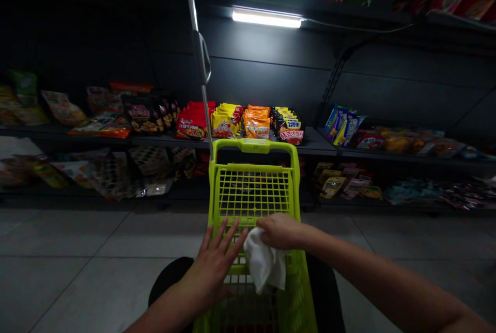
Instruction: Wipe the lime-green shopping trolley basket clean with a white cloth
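A lime-green shopping cart with a grid back panel stands between my knees. My right hand is closed around a white cloth, which hangs down over the cart's basket. To the left of the cloth, my left hand has its fingers spread above the cart's grid and holds nothing. Whether its fingertips touch the grid, I cannot tell. A metal pole with a grey clip rises from the cart's upper left corner.
Beyond the cart runs a dark shelf with red packets, yellow packets, orange packets and black packets. A lit tube lamp is fixed above them. Grey floor tiles lie on both sides.
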`<state>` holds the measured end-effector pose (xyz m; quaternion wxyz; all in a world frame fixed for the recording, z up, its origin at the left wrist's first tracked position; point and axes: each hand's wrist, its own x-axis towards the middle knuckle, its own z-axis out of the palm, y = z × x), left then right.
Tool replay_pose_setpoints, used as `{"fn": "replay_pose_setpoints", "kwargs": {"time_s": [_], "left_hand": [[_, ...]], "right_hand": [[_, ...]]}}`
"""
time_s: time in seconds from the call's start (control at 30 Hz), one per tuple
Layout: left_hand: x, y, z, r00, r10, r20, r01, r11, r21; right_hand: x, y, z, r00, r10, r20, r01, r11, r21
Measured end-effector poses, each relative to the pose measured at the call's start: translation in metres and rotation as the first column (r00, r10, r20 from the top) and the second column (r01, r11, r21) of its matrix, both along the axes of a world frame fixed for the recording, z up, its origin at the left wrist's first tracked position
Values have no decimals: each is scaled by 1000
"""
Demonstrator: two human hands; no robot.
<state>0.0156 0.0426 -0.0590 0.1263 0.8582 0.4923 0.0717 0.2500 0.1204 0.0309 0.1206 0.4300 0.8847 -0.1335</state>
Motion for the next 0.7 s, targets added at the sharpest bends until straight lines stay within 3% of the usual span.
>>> {"fn": "replay_pose_setpoints", "kwargs": {"time_s": [0.07, 0.13, 0.2, 0.27, 0.33, 0.37, 0.43, 0.47, 0.5, 0.53, 0.6, 0.63, 0.7], "left_hand": [[-11, -3, 3, 998, -10, -64, 17, 994, 110], [-20, -3, 16, 999, -26, -38, 36, 957, 286], [-28, 0, 41, 994, -87, 60, 47, 871, 489], [-33, 8, 73, 971, -153, 183, 0, 767, 642], [-36, 22, 104, 945, -160, 284, -107, 671, 734], [-35, 32, 118, 929, -154, 337, -170, 630, 757], [-33, 56, 141, 869, -163, 466, -295, 587, 754], [-30, 70, 149, 826, -167, 538, -354, 589, 727], [-27, 85, 156, 773, -175, 610, -402, 609, 684], [-23, 101, 163, 704, -182, 686, -441, 645, 624], [-14, 134, 174, 562, -222, 797, -481, 696, 533], [-9, 150, 179, 520, -223, 825, -494, 709, 503], [3, 182, 188, 462, -224, 858, -526, 710, 468]], "right_hand": [[7, 4, 25, 999, 35, -32, -36, 998, -60], [15, 13, 49, 994, 68, -87, -81, 985, -150], [25, 25, 70, 984, 56, -168, -98, 962, -255], [37, 39, 86, 944, -42, -327, -74, 939, -335], [52, 57, 96, 780, -211, -589, -5, 939, -343], [61, 68, 99, 627, -277, -728, 53, 948, -315], [81, 89, 98, 255, -296, -921, 254, 939, -231], [92, 99, 94, 108, -260, -960, 381, 902, -201], [102, 108, 87, 13, -214, -977, 506, 844, -178], [112, 115, 78, -29, -177, -984, 608, 778, -158], [126, 122, 55, -18, -152, -988, 714, 690, -119], [130, 123, 42, 9, -153, -988, 716, 691, -100], [127, 122, 17, 48, -139, -989, 656, 751, -74]]}}
